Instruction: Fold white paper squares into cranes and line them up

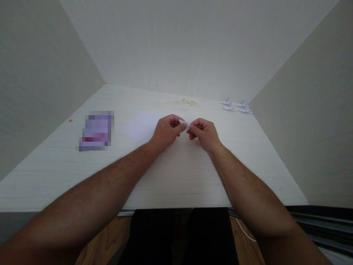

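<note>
A small folded piece of white paper is pinched between my two hands over the middle of the table. My left hand is closed, thumb and fingers gripping the paper's left part. From the other side, my right hand pinches the right end, its fingers curled. The fingers cover much of the paper, so its full shape is hidden. Just left of my left hand lie white paper sheets, flat on the table.
Several folded white paper cranes stand at the back right, near the corner. A blurred, pixelated rectangular object lies on the left. Walls enclose the white table at the back and both sides. Yellowish marks show near the back wall.
</note>
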### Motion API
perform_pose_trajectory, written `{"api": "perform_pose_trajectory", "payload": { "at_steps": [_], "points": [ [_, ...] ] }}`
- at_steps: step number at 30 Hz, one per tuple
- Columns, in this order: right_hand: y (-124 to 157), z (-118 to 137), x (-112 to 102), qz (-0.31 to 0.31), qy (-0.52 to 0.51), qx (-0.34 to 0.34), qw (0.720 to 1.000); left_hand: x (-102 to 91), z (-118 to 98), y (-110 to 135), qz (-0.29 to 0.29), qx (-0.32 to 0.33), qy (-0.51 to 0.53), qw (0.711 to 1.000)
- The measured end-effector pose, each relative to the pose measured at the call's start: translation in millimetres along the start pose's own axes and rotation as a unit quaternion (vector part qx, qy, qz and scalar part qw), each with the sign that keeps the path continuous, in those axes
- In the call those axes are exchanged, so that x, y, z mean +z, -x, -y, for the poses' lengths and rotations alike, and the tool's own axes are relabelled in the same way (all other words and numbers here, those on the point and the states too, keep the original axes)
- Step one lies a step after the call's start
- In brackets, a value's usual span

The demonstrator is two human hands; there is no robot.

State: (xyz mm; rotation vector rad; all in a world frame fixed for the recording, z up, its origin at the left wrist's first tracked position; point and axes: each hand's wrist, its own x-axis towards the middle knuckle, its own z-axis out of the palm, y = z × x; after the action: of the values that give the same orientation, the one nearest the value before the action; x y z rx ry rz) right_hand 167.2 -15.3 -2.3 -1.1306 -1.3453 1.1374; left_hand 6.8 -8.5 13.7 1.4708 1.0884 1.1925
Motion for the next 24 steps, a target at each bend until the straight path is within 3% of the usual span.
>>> {"api": "perform_pose_trajectory", "payload": {
  "at_steps": [24],
  "points": [
    [5.0, 6.9, 1.4, -0.033, 0.083, -0.036, 0.995, -0.9, 1.8, 2.7, -0.025, 0.008, 0.021, 0.999]
  ]
}}
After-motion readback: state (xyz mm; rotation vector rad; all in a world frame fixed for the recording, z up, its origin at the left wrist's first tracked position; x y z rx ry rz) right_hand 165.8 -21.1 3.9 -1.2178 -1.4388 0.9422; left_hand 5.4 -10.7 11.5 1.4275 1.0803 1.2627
